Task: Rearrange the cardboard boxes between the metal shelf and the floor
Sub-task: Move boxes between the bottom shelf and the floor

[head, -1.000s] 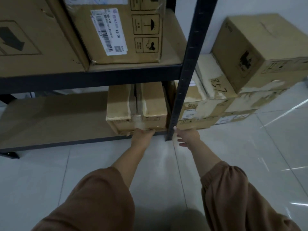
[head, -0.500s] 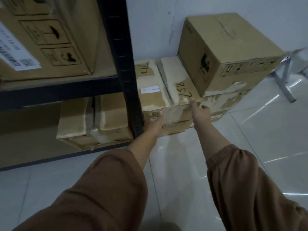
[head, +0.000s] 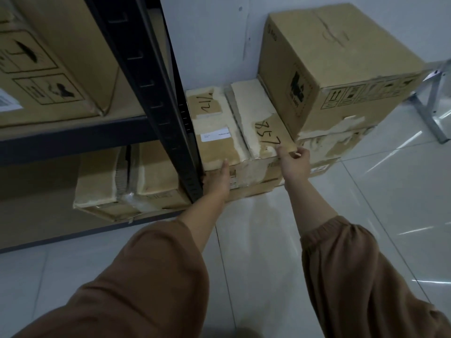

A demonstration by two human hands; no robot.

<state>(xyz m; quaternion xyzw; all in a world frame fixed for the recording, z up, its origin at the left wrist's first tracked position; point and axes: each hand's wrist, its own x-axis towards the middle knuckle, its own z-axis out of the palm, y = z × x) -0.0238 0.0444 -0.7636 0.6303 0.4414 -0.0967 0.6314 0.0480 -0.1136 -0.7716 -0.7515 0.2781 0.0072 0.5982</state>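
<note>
- Upper-shelf box [head: 48,64]: large, printed with handling symbols, with a white label at the far left edge. It sits on the upper board of the metal shelf [head: 156,93].
- Bottom-shelf box [head: 127,181]: flat and worn, with a taped seam. It lies on the lowest board, its right end hidden behind the black upright.
- Left hand [head: 217,181]: released, fingers straight, palm pressed flat on the front face of the marked floor box [head: 219,135]. It is close beside the upright, and one fingertip reaches the box's top edge.
- Marked floor box: flat, with a tape-patched top, handwritten numbers and a small white label. It lies on the tiled floor [head: 366,215], just right of the shelf.
- Right hand [head: 295,164]: grasping the front right top corner of the same box, fingers curled at the edge.
- Large box [head: 341,69]: upright, stacked on a lower flat box [head: 341,147] just right of the marked one.
- Metal frame [head: 434,106]: grey leg at the far right, standing on the floor.
- Sleeves [head: 146,276]: brown, on both arms.
</note>
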